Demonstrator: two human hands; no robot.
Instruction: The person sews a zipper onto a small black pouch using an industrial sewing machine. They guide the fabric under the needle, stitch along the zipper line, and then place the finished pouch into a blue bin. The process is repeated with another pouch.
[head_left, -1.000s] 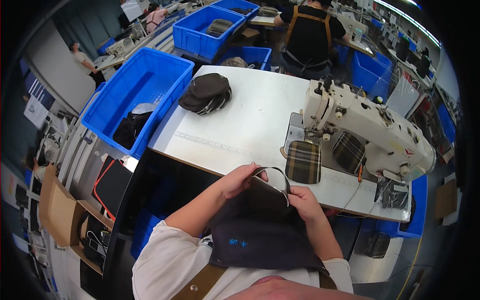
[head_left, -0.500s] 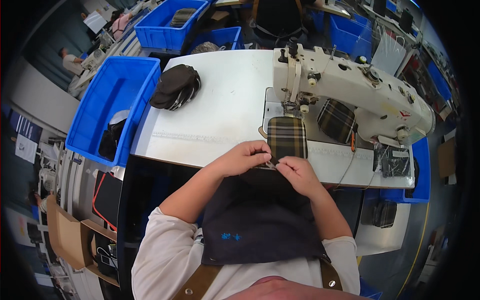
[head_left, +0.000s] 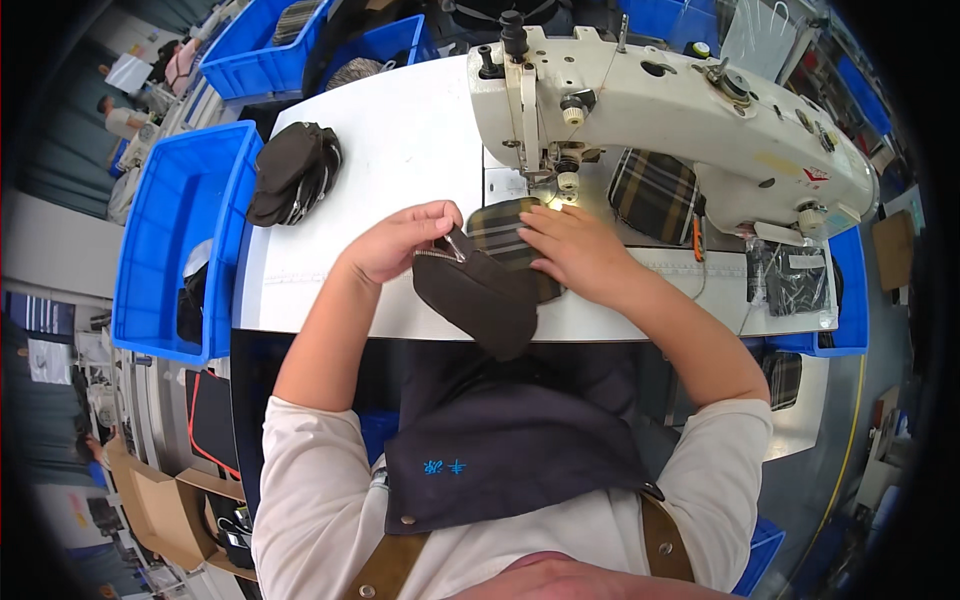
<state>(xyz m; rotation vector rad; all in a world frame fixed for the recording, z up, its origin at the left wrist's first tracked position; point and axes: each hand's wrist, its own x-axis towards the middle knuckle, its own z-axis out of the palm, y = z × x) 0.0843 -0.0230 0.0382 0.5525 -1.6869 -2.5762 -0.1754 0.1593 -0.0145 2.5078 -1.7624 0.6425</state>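
Note:
A small zippered pouch lies at the table's front edge, below the sewing machine's needle area. It has a dark brown part [head_left: 475, 300] hanging toward me and a plaid panel [head_left: 500, 228] in olive, black and white stripes. My left hand [head_left: 405, 242] pinches the brown part by its zipper edge, fingers closed on it. Flat over the plaid panel lies my right hand [head_left: 582, 252], its fingers spread. The white sewing machine [head_left: 640, 105] stands just beyond, its presser foot close to the panel's far edge.
Several dark pouches [head_left: 293, 175] are piled at the table's left. A blue bin [head_left: 150, 250] with dark pieces adjoins that side. Under the machine arm sit plaid pieces [head_left: 652, 195] and an orange-handled tool [head_left: 698, 235]. A clear plastic packet [head_left: 790, 278] lies at the right corner.
The pouch has turned and shifted left, with its brown part now raised and showing. My left hand has moved left along with the zipper; my right has left the zipper and spread over the plaid.

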